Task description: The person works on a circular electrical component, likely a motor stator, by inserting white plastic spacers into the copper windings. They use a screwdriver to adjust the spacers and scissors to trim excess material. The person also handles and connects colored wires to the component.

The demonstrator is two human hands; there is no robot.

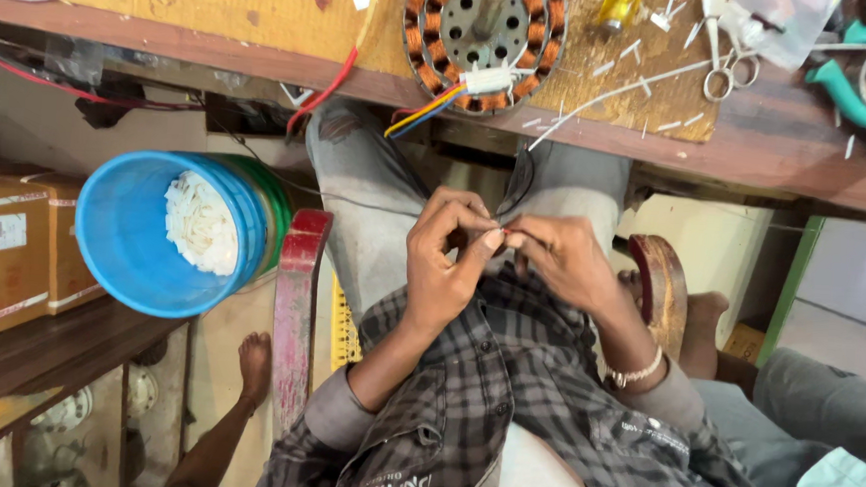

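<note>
Left hand (444,259) and right hand (562,261) pinching red wire (502,234) ends together | stator (484,38) at 12 o'clock, lead unjoined yet.

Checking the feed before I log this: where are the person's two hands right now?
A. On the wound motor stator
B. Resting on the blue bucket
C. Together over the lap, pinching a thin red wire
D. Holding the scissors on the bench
C: the left hand and right hand meet fingertip to fingertip over the lap, pinching a thin red wire, away from the bench.
</note>
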